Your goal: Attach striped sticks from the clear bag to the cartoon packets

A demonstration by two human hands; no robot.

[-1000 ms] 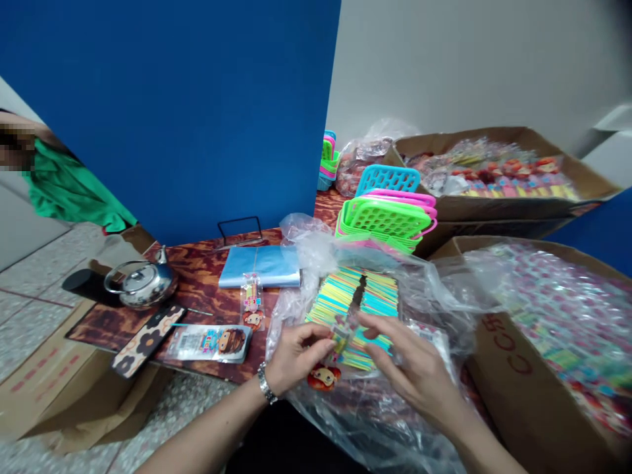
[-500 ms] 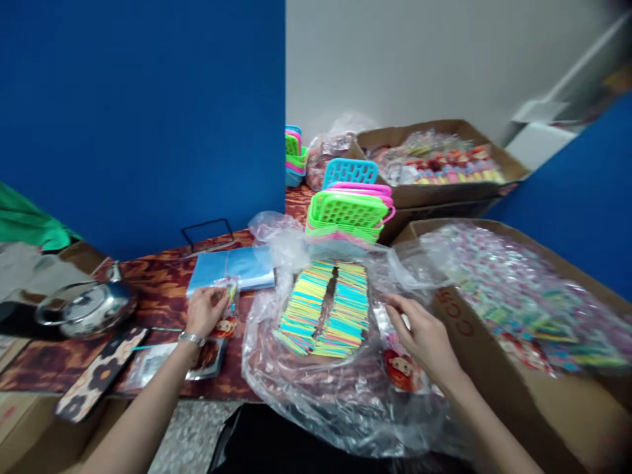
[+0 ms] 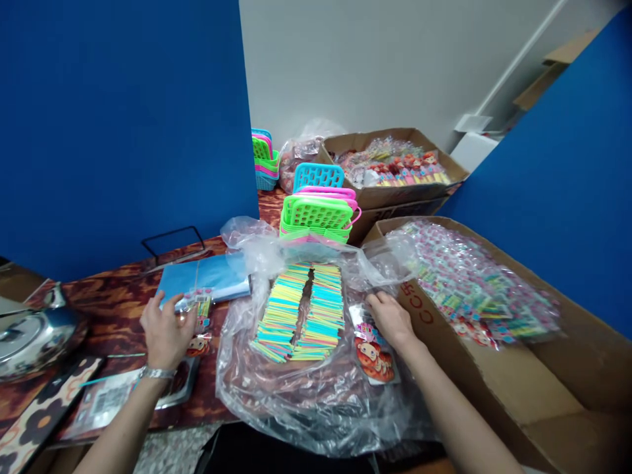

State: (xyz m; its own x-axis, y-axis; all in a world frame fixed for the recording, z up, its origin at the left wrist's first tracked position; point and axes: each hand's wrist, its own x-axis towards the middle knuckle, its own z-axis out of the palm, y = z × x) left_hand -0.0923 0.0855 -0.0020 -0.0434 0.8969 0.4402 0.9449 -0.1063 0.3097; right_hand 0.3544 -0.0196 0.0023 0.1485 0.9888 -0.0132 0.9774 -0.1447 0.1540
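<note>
My left hand [image 3: 168, 329] is over the table with its fingers apart. Beside its thumb lies a small clear packet [image 3: 202, 313] with colourful sticks and a red-haired cartoon figure. My right hand [image 3: 392, 320] has its fingers curled together at the upper edge of a pile of red-haired cartoon cards [image 3: 374, 355]; what its fingertips hold, if anything, is hidden. Between my hands, two rows of yellow, blue and pink sticks [image 3: 316, 313] lie on a crumpled clear plastic bag [image 3: 296, 401].
Blue plastic sleeves [image 3: 217, 276] lie behind my left hand, near a steel kettle [image 3: 37, 332] and a flowered case [image 3: 47, 415]. Stacked plastic baskets [image 3: 318, 214] stand behind the sticks. An open carton [image 3: 518, 388] on the right holds many filled packets [image 3: 474, 283]; another carton [image 3: 395, 195] stands behind.
My left hand's fingers have spread away from the small packet they were pinching. My right hand has moved to the cards' upper edge, uncovering more of them. The view has shifted right.
</note>
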